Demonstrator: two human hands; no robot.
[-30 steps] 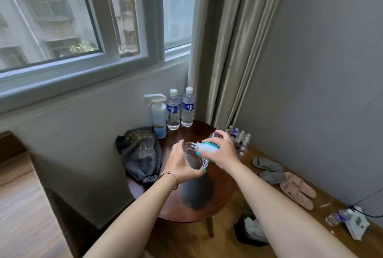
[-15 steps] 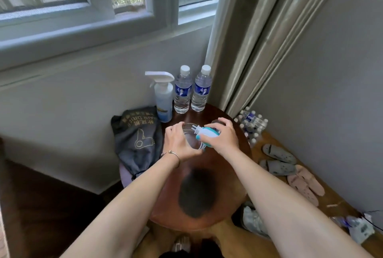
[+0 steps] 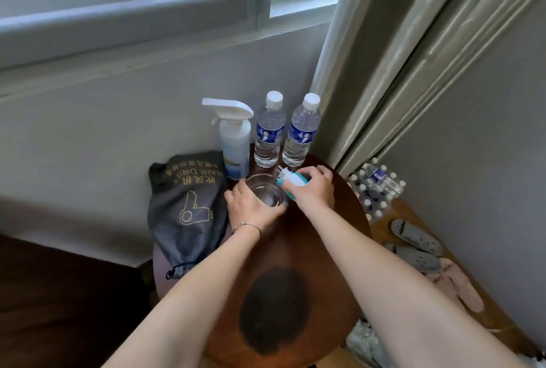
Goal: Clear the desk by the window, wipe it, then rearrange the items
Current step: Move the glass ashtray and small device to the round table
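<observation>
Near the spray bottle (image 3: 235, 146), at the back of the round wooden table (image 3: 351, 237), the left hand (image 3: 251, 208) curls round a clear glass bowl (image 3: 267, 191), which looks empty; the right hand (image 3: 313, 190) grips a small white-and-teal bottle (image 3: 292, 180) just right of it, nozzle tipped toward the spray bottle; the glass is likely fragile and slick, best held by its wall, the little bottle light; two capped water bottles (image 3: 270, 134), apparently full, stand right of the spray bottle; a hair-dryer bag (image 3: 189, 202) lies left.
</observation>
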